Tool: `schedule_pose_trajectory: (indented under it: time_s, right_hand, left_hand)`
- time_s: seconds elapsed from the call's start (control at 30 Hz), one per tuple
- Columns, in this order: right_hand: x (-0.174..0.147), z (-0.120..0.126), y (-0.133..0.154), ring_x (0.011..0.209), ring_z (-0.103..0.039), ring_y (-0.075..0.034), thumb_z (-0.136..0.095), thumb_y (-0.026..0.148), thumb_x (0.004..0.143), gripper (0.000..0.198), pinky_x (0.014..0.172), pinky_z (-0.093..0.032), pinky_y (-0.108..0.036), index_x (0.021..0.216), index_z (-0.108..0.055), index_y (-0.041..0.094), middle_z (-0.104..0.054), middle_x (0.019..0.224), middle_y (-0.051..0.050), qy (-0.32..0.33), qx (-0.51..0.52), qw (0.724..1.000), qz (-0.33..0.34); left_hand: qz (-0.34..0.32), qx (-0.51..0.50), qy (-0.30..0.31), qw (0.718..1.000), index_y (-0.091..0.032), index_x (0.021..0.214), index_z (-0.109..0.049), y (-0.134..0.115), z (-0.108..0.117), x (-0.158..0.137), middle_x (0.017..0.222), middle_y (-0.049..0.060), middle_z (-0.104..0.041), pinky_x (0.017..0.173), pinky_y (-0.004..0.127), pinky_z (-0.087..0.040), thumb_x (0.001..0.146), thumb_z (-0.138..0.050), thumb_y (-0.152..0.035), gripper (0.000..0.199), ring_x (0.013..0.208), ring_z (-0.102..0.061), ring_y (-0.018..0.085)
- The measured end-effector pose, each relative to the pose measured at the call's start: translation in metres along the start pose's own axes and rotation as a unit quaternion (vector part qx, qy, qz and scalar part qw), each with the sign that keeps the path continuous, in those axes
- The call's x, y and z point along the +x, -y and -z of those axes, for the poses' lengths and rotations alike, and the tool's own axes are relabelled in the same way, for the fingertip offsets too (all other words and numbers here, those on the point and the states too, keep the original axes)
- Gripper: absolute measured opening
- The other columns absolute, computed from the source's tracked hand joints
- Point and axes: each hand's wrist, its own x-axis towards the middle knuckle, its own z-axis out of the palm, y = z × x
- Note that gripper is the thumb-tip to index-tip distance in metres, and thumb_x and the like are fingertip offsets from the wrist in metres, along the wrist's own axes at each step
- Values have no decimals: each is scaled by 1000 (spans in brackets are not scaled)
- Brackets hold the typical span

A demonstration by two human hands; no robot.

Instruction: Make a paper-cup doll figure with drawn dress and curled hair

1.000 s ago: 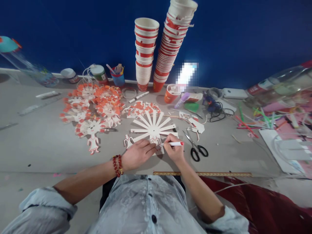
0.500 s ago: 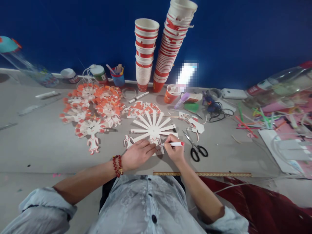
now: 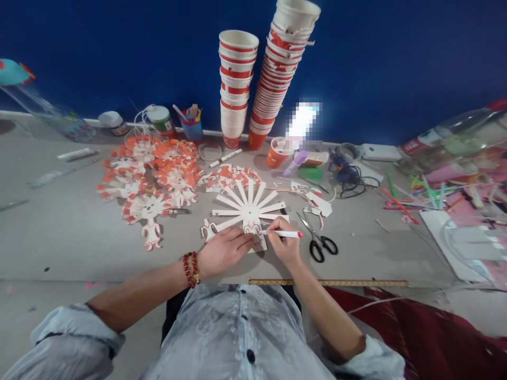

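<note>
A: Your right hand (image 3: 283,244) has its fingers pinching a white marker (image 3: 289,234) with a red end, its tip at the paper.

B: And your left hand (image 3: 227,249) lies flat, fingers close together, over the near left part of the spoked paper cutout (image 3: 250,211).

A: That cutout lies on the tabletop (image 3: 368,258) between your hands, its strips fanned toward the far side, a red-outlined dress (image 3: 252,227) on its near part.

B: Just right of your right hand you have black-handled scissors (image 3: 314,235); left of your left hand, orange-tipped paper dolls (image 3: 174,153) are heaped.

A: Beyond the cutout, two stacks of paper cups (image 3: 235,95) face you
</note>
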Motion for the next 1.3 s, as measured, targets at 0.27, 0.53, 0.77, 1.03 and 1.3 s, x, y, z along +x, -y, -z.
schedule_pose_trajectory:
  time_s: [0.27, 0.53, 0.77, 1.03, 1.3]
  right_hand:
    - [2, -1, -1, 50, -42, -12, -54, 17, 80, 12, 49, -33, -25, 69, -51, 22, -47, 54, 5, 40, -28, 999, -7]
    - [1, -1, -2, 52, -44, -13, -54, 17, 80, 13, 49, -34, -25, 69, -51, 22, -48, 55, 4, 45, -40, 998, -2]
    - [2, -2, -1, 49, -42, -12, -55, 18, 80, 13, 48, -32, -24, 69, -51, 22, -46, 54, 5, 50, -41, 998, -5]
    - [1, -1, -2, 49, -42, -12, -55, 19, 80, 12, 47, -32, -24, 70, -51, 22, -46, 53, 5, 52, -43, 998, -3]
    - [2, -1, 0, 49, -42, -12, -55, 19, 79, 12, 47, -32, -24, 69, -51, 23, -46, 53, 5, 53, -49, 997, -3]
  left_hand:
    - [-6, -5, 1, 1000, -14, 123, -57, 1, 1, 1, 125, 10, -61, 93, 37, -47, 99, -41, -17, 29, 106, -55, 21]
    - [-4, -9, 9, 1000, -14, 123, -57, 0, 3, 2, 126, 8, -60, 94, 36, -46, 99, -43, -18, 28, 106, -54, 21]
    - [-6, -11, 2, 1000, -14, 122, -57, 0, 3, 2, 124, 9, -61, 93, 36, -46, 100, -41, -18, 28, 104, -54, 21]
    - [-4, -11, 10, 1000, -14, 124, -56, 1, 3, 2, 124, 10, -61, 92, 37, -47, 99, -43, -18, 29, 104, -55, 21]
    - [-4, -10, 8, 1000, -14, 123, -56, 1, 1, 2, 123, 11, -60, 93, 37, -48, 98, -43, -17, 28, 104, -55, 21]
